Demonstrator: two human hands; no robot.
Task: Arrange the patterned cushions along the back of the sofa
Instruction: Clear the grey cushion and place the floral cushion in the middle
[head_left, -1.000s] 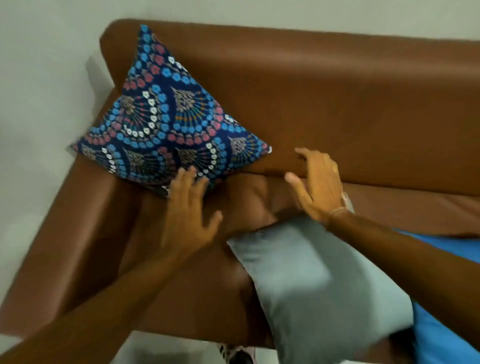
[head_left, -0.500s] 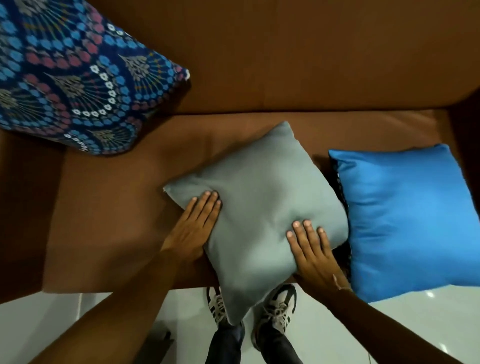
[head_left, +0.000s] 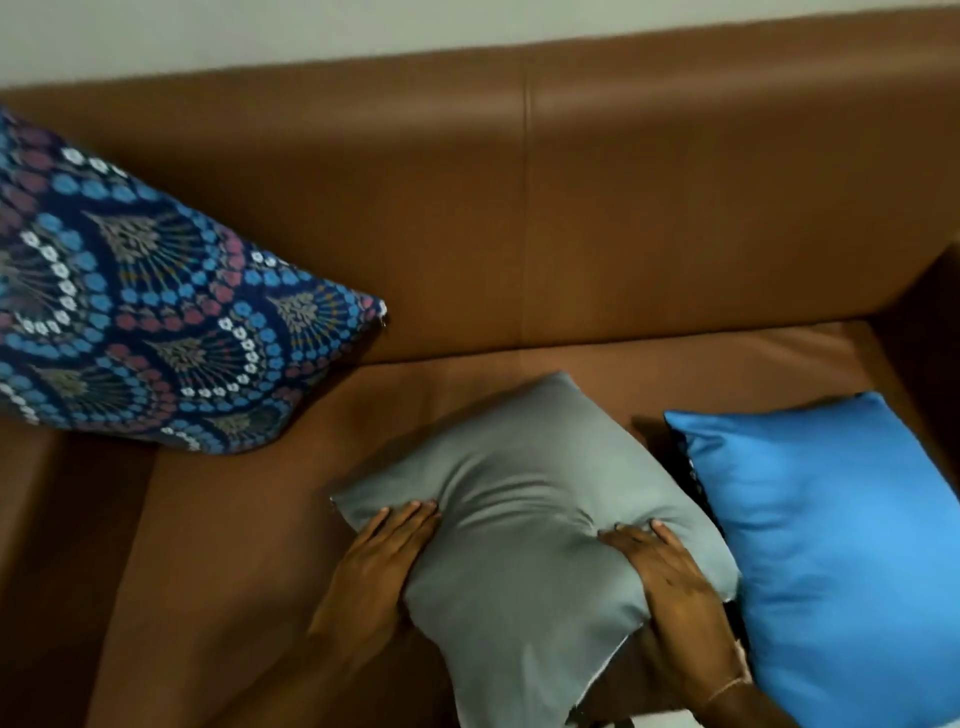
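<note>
A grey cushion lies on the seat of the brown sofa, near its front edge. My left hand grips its left side and my right hand grips its right side, and the fabric bunches between them. A dark blue patterned cushion leans in the sofa's left corner against the backrest. To the right of the grey cushion lies a plain bright blue cushion, with a dark patterned edge just showing under its left side.
The pale wall runs behind the backrest. The right armrest closes the seat at the far right. Bare brown seat shows between the patterned cushion and the grey one.
One second ago both hands were open by the patterned cushion. They came to the grey cushion, and now squeeze its sides, creasing the fabric. The view has tilted up toward the backrest.
</note>
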